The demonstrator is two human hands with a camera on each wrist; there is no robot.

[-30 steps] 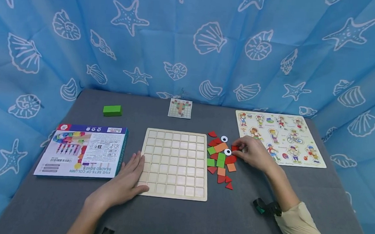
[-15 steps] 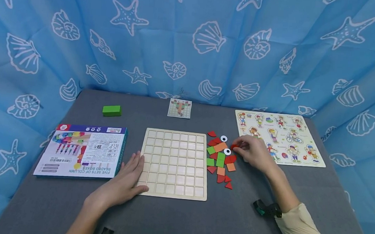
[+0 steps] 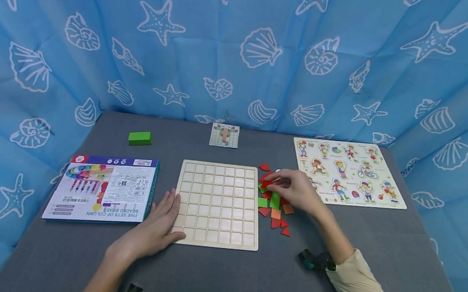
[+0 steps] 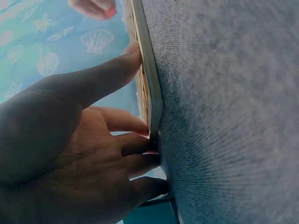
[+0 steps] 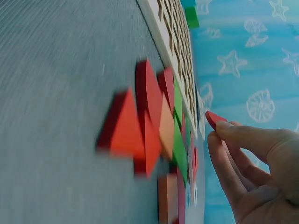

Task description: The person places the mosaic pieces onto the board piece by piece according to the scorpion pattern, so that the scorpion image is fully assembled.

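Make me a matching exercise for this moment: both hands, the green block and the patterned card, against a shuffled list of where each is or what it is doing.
1. Left hand
2. Right hand
3. Green block
4. Patterned card

A. Beyond the printed box
B. Pinching a red piece
C. Directly beyond the gridded board, near the curtain
D. Touching the gridded board's left edge

Pairs: 1-D; 2-B; 3-A; 4-C

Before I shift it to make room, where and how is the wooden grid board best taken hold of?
I'd likely take the wooden grid board by its near edge, thumb on top, coming from the near side: it looks thin and lies flat, the left hand touches its left edge, and coloured pieces crowd its right.
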